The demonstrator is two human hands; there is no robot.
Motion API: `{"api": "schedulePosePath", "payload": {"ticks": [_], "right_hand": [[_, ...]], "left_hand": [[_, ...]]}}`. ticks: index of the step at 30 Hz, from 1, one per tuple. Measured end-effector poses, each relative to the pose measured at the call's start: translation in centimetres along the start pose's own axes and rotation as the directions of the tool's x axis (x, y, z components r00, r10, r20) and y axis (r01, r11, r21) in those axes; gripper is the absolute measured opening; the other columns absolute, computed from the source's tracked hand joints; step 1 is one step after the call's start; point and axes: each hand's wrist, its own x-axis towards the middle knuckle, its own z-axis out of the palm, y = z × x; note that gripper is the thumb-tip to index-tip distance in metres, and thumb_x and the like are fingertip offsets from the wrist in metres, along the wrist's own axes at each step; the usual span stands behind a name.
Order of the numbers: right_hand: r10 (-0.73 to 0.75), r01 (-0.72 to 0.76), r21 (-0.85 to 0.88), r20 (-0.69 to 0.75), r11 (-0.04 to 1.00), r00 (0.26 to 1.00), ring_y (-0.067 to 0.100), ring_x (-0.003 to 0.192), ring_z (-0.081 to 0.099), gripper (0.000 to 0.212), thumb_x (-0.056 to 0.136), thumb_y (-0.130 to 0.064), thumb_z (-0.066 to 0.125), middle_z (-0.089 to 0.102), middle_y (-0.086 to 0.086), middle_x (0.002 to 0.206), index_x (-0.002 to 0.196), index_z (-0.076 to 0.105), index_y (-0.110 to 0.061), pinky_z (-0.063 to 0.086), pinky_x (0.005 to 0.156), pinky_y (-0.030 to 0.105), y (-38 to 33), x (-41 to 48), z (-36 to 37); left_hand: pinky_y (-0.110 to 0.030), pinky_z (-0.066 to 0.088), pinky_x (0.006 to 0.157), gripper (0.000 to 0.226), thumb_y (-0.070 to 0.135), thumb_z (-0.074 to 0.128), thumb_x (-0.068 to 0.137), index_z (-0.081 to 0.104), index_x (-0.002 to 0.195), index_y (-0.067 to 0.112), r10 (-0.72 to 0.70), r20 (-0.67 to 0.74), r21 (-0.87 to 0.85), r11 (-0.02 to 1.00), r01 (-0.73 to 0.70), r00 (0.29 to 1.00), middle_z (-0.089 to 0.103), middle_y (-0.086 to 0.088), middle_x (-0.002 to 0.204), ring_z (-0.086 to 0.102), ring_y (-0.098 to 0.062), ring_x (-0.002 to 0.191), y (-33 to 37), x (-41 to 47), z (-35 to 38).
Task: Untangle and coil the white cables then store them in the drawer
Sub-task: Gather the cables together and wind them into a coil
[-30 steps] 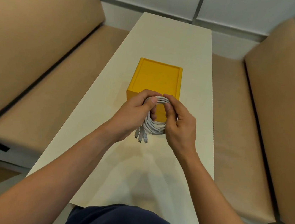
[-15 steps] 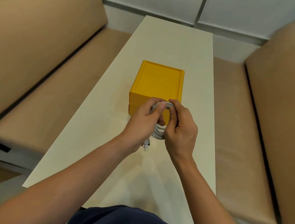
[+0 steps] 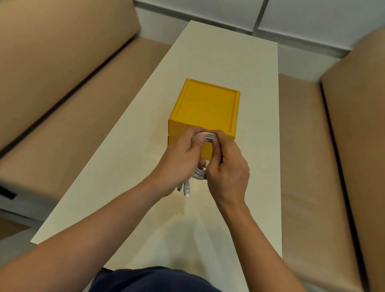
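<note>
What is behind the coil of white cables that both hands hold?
The yellow drawer box stands behind it on the table; its front shows through the loop. The left hand, the right hand and the coil cover much of that front; any handle is hidden.

white cables (image 3: 199,174) half hidden, drawer front (image 3: 176,131) partly covered

A single head-worn view looks forward and down the length of the surface (image 3: 221,59), from its near end; the yellow box (image 3: 205,108) sits near, mid-frame.
</note>
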Motion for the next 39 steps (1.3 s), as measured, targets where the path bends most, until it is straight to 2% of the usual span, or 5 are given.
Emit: {"api": "schedulePosePath", "payload": {"ticks": [17,22,26,30,39], "right_hand": [[0.156,-0.149,0.182,-0.021,0.972,0.988,0.014,0.094,0.067,0.029,0.106,-0.021,0.045,0.073,-0.004,0.112,0.126,0.066,-0.018,0.056,0.080,0.038,-0.5,-0.1,-0.9],[0.144,-0.162,0.223,0.096,0.961,0.985,0.012,0.092,0.066,0.030,0.109,-0.027,0.041,0.070,-0.005,0.114,0.129,0.061,-0.020,0.055,0.079,0.038,-1.0,0.3,-1.5],[0.191,-0.281,0.375,0.258,0.883,0.947,0.004,0.091,0.066,0.026,0.110,-0.027,0.045,0.070,-0.009,0.111,0.129,0.062,-0.023,0.053,0.079,0.028,-1.8,1.1,-2.0],[0.266,-0.427,0.572,0.345,0.701,0.900,0.010,0.093,0.071,0.023,0.107,-0.028,0.054,0.072,-0.004,0.113,0.126,0.067,-0.023,0.060,0.082,0.036,-2.6,1.2,-2.0],[0.358,-0.329,0.603,0.077,0.727,0.931,0.010,0.089,0.068,0.020,0.105,-0.029,0.057,0.075,-0.003,0.101,0.111,0.072,-0.017,0.053,0.079,0.027,-4.0,0.9,-0.8]], "left_hand": [[-0.024,0.036,0.069,0.034,0.034,0.038,0.111,0.060,0.129,0.017,0.314,0.037,0.522,0.803,-0.287,0.949,0.066,0.001,0.107,0.054,-0.010,0.085,-0.7,0.2,0.8],[-0.029,0.053,0.072,0.024,0.036,0.048,0.108,0.063,0.121,0.025,0.030,-0.038,-0.006,1.000,-0.030,0.999,0.069,0.005,0.089,0.066,-0.005,0.071,0.4,-0.2,0.7],[-0.029,0.045,0.064,0.023,0.026,0.052,0.108,0.061,0.120,0.009,-0.153,0.082,-0.396,0.902,0.173,0.985,0.050,0.005,0.070,0.045,-0.007,0.054,0.9,0.6,-0.6],[-0.021,0.041,0.053,0.020,0.026,0.056,0.106,0.058,0.117,0.010,-0.128,0.130,-0.428,0.887,0.172,0.983,0.048,0.005,0.071,0.037,-0.008,0.051,0.9,1.1,-2.2],[-0.036,0.046,0.055,0.046,0.058,0.067,0.092,0.064,0.095,0.013,-0.120,-0.211,-0.297,0.953,0.053,0.970,0.056,0.004,0.058,0.051,-0.018,0.045,1.3,1.4,0.2]]}}
